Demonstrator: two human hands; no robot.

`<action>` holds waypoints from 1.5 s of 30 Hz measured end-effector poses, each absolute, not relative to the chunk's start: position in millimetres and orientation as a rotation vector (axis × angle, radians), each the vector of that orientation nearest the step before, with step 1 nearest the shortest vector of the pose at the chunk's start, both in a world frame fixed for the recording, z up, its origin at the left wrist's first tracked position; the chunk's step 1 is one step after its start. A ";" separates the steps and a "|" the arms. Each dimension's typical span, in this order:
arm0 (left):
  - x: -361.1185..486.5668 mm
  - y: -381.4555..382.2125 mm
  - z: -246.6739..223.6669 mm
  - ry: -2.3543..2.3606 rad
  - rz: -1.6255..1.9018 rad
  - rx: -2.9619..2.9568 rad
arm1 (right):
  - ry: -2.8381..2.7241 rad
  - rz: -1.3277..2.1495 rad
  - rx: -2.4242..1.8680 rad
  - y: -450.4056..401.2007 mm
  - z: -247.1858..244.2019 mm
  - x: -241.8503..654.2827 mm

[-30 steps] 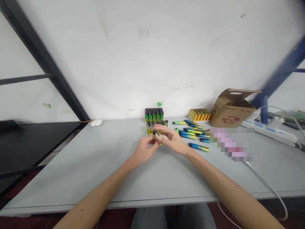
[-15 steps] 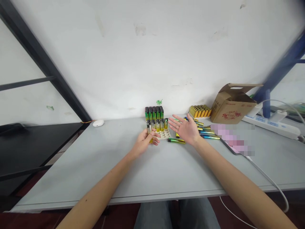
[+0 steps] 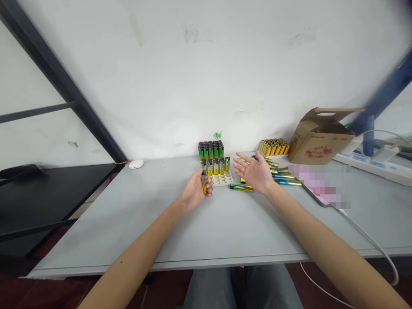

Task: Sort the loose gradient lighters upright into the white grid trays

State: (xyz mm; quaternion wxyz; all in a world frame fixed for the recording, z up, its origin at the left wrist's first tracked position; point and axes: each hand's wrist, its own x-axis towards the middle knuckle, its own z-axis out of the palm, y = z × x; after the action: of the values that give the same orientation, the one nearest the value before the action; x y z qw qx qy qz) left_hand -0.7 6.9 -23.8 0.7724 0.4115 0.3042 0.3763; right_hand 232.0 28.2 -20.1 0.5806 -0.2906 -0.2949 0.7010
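A yellow lighter with a dark top point(image 3: 204, 182) is held in the curled fingers of my left hand point(image 3: 195, 189), just left of a pale tray point(image 3: 222, 180). Several yellow lighters point(image 3: 218, 166) stand upright in the tray's back part, and empty holes show at its front. Behind it is a block of green lighters with dark tops point(image 3: 211, 150). My right hand point(image 3: 256, 174) is palm up with spread fingers and holds nothing, beside a pile of loose shiny lighters point(image 3: 286, 182). One green-yellow lighter point(image 3: 242, 187) lies between the tray and my right hand.
At the back right stand a block of yellow lighters point(image 3: 274, 148) and an open cardboard box point(image 3: 318, 143). A phone point(image 3: 313, 186) with a white cable and a power strip point(image 3: 373, 165) are at the right. A small white case point(image 3: 136, 164) sits back left.
My left hand has turned more palm up, its fingers curling round the lighter, which now tilts. My right hand stays spread. The whole view has shifted slightly.
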 end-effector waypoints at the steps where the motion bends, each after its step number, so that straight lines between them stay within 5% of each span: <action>1: -0.6 7.0 -23.6 0.665 0.809 0.891 | -0.692 1.639 -0.680 28.0 -19.9 231.8; 45: -1.0 4.1 -23.0 0.527 0.814 0.846 | -0.798 1.602 -0.719 24.2 -17.2 226.7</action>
State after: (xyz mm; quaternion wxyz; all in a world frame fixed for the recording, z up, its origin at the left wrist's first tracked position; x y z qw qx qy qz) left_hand -1.0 4.1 -23.0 0.7999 0.3945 0.2457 0.3797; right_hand 226.7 24.2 -17.2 0.5697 -0.3065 -0.3399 0.6826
